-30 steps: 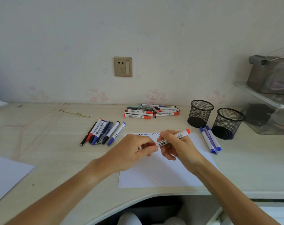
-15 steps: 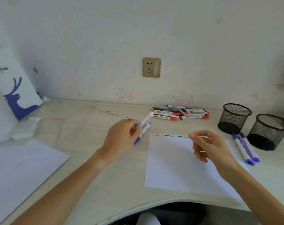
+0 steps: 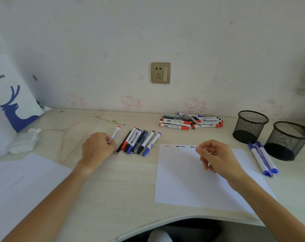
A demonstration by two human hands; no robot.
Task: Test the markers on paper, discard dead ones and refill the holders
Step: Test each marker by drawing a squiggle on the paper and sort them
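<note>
Left hand [image 3: 97, 147] grips a red marker [image 3: 114, 135] beside the sorted row [image 3: 139, 141], likely joining it; right hand [image 3: 216, 158] hovers loosely curled, holding nothing, over the paper [image 3: 183, 180].

Both forearms bare, no sleeves showing. Left hand [image 3: 97, 147] and right hand [image 3: 218, 158] bare too. No rings, watch or gloves visible.
</note>
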